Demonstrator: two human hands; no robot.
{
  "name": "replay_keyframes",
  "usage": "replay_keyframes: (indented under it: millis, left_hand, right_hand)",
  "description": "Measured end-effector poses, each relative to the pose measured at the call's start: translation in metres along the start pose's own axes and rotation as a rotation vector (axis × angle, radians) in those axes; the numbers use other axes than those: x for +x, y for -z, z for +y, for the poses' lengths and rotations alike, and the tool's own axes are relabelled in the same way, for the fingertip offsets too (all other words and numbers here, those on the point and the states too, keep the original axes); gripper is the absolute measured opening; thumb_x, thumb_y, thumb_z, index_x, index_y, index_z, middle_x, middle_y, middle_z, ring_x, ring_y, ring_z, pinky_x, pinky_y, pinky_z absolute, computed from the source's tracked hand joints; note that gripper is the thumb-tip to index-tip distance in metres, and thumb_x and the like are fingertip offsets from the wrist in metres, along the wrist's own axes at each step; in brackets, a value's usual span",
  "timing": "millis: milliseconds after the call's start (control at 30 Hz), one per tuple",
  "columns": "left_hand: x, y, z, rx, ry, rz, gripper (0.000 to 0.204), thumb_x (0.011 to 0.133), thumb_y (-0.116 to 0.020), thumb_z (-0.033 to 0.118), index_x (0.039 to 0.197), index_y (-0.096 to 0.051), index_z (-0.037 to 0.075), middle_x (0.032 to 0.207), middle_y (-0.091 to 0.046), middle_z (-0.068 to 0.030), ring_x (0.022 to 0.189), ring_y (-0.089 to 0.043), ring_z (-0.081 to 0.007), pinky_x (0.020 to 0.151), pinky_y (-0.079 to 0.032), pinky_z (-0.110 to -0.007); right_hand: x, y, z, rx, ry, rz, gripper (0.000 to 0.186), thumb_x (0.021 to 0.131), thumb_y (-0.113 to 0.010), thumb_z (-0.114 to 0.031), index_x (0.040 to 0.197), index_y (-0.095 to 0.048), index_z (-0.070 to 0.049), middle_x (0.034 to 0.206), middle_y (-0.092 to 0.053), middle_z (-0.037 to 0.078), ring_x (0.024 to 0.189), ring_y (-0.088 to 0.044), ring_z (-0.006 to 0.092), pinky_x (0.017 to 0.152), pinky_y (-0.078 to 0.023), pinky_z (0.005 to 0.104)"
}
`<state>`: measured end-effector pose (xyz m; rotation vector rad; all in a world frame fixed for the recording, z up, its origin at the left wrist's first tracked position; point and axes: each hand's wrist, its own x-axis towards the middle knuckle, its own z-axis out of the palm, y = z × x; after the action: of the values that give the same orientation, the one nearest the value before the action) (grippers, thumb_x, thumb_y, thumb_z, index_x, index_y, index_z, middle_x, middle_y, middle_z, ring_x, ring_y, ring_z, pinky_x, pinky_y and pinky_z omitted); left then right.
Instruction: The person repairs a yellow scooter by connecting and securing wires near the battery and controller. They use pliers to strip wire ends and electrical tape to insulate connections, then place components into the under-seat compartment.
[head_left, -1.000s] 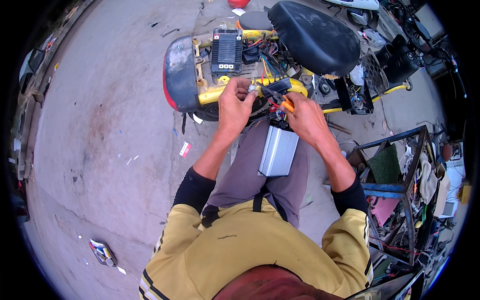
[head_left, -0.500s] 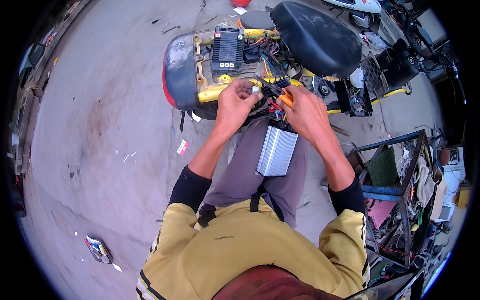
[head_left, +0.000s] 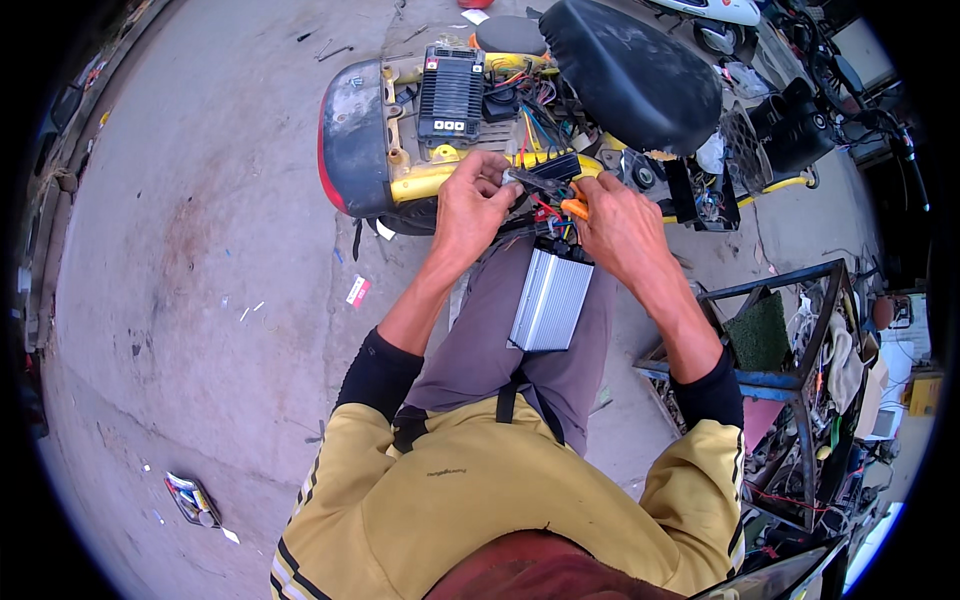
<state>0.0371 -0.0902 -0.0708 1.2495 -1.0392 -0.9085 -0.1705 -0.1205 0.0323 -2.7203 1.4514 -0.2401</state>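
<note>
My left hand point(head_left: 468, 208) is closed, pinching a small white plug connector point(head_left: 509, 177) between thumb and fingertips. My right hand point(head_left: 622, 222) is wrapped round orange-handled pliers point(head_left: 575, 208), their dark jaws pointing left and reaching the connector. Whether the jaws grip it I cannot tell. A silver finned controller box point(head_left: 552, 300) lies across my thighs, with coloured wires point(head_left: 548, 215) running up from its far end below my hands. Just beyond is a yellow-framed scooter point(head_left: 425, 185) with its inside exposed; a black finned box point(head_left: 452, 95) sits on it.
The scooter's black seat point(head_left: 640, 75) is tipped up at the far right of the frame. At my right stands a metal-framed rack point(head_left: 775, 383) full of scraps. A small tray point(head_left: 192, 500) of items lies on the ground at lower left, and loose tools point(head_left: 335, 52) lie far off.
The pliers have swung lower and their jaws have come to the connector in my left hand. My right hand has shifted slightly right; my left hand has barely moved.
</note>
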Motion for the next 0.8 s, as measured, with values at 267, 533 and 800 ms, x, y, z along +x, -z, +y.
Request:
replay_keyframes:
  millis: [267, 533, 800]
  left_hand:
    - [0.0, 0.0, 0.001, 0.036, -0.044, 0.011, 0.034, 0.092, -0.078, -0.008, 0.123, -0.066, 0.001, 0.097, -0.062, -0.0016, 0.076, -0.068, -0.0071, 0.065, -0.058, -0.024]
    - [-0.003, 0.0, 0.003, 0.139, -0.074, 0.024, 0.037, 0.091, -0.077, -0.01, 0.126, -0.068, 0.001, 0.1, -0.064, -0.0039, 0.075, -0.069, -0.0077, 0.066, -0.054, -0.024]
    - [-0.004, 0.001, 0.009, 0.161, -0.099, 0.03, 0.039, 0.091, -0.076, -0.009, 0.128, -0.07, 0.002, 0.104, -0.067, -0.0054, 0.076, -0.072, -0.0089, 0.068, -0.055, -0.024]
  right_hand:
    - [0.005, 0.006, 0.0, -0.012, 0.024, -0.048, 0.025, 0.093, -0.074, -0.015, 0.115, -0.075, -0.003, 0.109, -0.075, 0.018, 0.092, -0.075, 0.0433, 0.08, -0.061, 0.0528]
    - [0.013, 0.002, 0.011, 0.067, 0.056, -0.123, 0.023, 0.094, -0.074, -0.018, 0.111, -0.074, -0.002, 0.104, -0.074, 0.021, 0.097, -0.075, 0.0443, 0.084, -0.06, 0.0546]
    - [0.012, -0.004, 0.01, -0.107, 0.165, 0.062, 0.021, 0.094, -0.07, -0.011, 0.112, -0.072, -0.002, 0.104, -0.072, 0.018, 0.095, -0.077, 0.0394, 0.081, -0.061, 0.0528]
